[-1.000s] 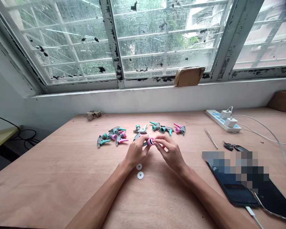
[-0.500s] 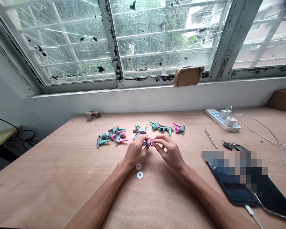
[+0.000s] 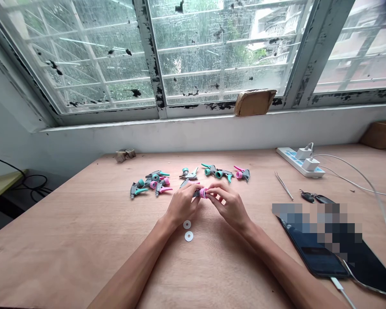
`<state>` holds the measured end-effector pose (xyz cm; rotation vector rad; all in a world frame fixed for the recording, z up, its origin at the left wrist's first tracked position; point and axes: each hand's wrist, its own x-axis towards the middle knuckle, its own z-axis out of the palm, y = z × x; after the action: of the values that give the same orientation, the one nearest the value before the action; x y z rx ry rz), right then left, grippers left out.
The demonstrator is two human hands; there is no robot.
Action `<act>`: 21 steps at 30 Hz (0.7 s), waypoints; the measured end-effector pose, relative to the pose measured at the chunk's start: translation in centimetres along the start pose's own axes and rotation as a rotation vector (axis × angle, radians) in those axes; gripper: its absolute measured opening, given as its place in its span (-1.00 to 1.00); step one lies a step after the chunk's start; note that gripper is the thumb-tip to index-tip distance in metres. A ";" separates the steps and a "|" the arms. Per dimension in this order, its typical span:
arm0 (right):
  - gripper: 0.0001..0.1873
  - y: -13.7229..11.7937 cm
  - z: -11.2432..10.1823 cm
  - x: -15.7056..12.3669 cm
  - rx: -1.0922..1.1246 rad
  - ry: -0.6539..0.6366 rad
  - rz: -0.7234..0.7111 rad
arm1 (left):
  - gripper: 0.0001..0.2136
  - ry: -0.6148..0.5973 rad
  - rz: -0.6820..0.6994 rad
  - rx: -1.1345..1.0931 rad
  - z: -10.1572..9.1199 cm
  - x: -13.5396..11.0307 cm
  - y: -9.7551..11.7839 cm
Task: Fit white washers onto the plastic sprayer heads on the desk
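Observation:
Over the middle of the wooden table [image 3: 67,240], my left hand [image 3: 182,206] grips a small grey spray-trigger part [image 3: 197,193]. My right hand [image 3: 230,205] pinches the pink ring cap [image 3: 203,193] at that part's end. Both hands are closed on this one piece. Two white washers [image 3: 188,230] lie on the table just below my left wrist. Several more grey trigger parts with teal or pink caps lie beyond my hands: one cluster to the left [image 3: 150,183] and another farther back [image 3: 223,172].
Metal tweezers [image 3: 284,186] and keys [image 3: 315,198] lie to the right. A white power strip [image 3: 300,163] with chargers and cables sits at the back right. Two phones [image 3: 321,253] rest at the front right. A cardboard piece [image 3: 254,102] sits on the window sill.
My right fingers have shifted slightly around the pink cap, which has turned a little. Everything else on the table stays put.

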<state>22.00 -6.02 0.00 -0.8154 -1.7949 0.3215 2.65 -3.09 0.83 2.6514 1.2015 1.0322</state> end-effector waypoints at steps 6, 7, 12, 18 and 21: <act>-0.81 -0.1 0.1 0.0 0.013 0.011 -0.001 | -0.76 -0.005 0.012 0.025 -0.3 0.1 0.1; -0.82 -0.1 0.2 0.0 0.013 0.012 -0.002 | -0.76 -0.004 0.013 0.027 -0.3 0.1 0.1; -0.83 -0.1 0.2 0.0 0.023 0.010 -0.005 | -0.76 -0.007 0.011 0.038 -0.3 0.1 0.2; -0.85 -0.1 0.1 0.0 0.014 0.007 -0.001 | -0.73 -0.001 0.021 0.044 -0.2 0.0 0.0; -0.85 -0.1 0.1 -0.1 0.007 0.009 -0.002 | -0.73 -0.005 0.024 0.040 -0.1 -0.1 0.0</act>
<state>21.87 -6.10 -0.06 -0.8091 -1.7850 0.3223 2.54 -3.17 0.90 2.7034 1.2054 1.0156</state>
